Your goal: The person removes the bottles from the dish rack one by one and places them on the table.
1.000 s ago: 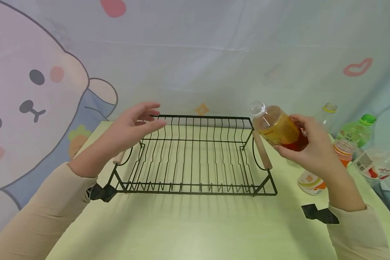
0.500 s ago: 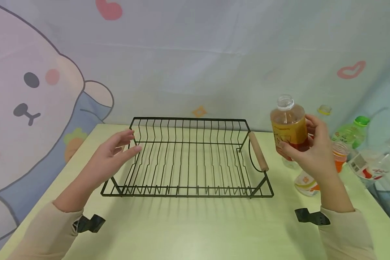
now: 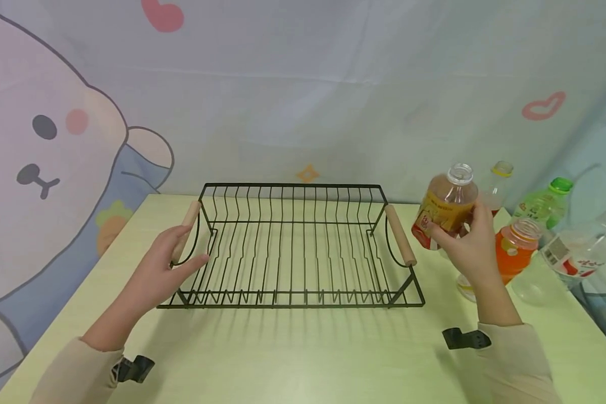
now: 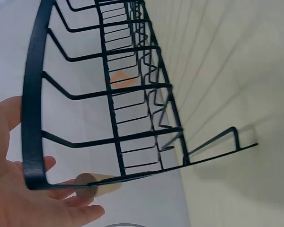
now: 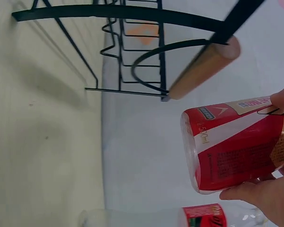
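My right hand (image 3: pixel 472 249) grips an uncapped clear plastic bottle (image 3: pixel 446 210) with a yellow and red label, tilted above the table right of the dish rack. In the right wrist view the bottle (image 5: pixel 236 142) shows its red label, with its base towards the rack's wooden handle (image 5: pixel 206 68) and apart from it. A black wire dish rack (image 3: pixel 293 185) stands mid-table. Its left wooden handle (image 3: pixel 186 227) is beside my left hand (image 3: pixel 154 272), whose fingers are spread and relaxed. In the left wrist view, that hand (image 4: pixel 19 175) is partly hidden behind the rack; contact is unclear.
On the right stand an orange bottle (image 3: pixel 514 255), a green-capped bottle (image 3: pixel 542 207), a clear labelled bottle (image 3: pixel 575 258) and a bottle with a yellow neck ring (image 3: pixel 497 185). A printed cloth (image 3: pixel 283 112) hangs behind the light green table (image 3: pixel 303 353).
My right hand has carried the bottle from over the rack's right handle to the right, turning it more upright, then tilted it again. My left hand has drawn back left and lower.
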A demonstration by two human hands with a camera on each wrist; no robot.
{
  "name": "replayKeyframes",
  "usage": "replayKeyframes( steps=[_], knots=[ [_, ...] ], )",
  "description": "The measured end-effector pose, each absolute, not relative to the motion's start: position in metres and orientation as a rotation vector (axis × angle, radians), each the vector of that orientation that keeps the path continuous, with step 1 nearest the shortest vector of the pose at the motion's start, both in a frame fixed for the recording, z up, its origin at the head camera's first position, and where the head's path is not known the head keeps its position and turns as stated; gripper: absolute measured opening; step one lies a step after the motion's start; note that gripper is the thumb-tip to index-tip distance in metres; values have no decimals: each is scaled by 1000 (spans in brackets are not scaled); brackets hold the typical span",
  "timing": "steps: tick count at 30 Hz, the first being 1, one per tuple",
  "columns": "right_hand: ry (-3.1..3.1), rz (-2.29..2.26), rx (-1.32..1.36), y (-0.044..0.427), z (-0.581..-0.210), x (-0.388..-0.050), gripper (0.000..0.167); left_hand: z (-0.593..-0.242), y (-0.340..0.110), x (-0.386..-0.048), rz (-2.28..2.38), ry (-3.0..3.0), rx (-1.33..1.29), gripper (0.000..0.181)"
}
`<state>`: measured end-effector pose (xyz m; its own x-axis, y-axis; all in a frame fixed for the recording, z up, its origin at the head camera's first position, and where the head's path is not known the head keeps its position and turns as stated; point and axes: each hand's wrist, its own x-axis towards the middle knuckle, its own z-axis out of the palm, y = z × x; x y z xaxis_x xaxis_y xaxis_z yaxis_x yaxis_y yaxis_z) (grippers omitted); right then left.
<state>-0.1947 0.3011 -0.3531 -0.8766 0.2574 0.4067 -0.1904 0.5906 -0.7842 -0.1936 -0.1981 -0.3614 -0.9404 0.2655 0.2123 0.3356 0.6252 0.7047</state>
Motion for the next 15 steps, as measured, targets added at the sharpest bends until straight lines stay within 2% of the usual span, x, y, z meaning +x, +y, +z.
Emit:
replayKeyframes(
  steps=[15],
  knots=[
    [-2370,1338,-184,304,-376,-201,78,-381,-195,-188,-1099,-2754,-432,72]
  ],
)
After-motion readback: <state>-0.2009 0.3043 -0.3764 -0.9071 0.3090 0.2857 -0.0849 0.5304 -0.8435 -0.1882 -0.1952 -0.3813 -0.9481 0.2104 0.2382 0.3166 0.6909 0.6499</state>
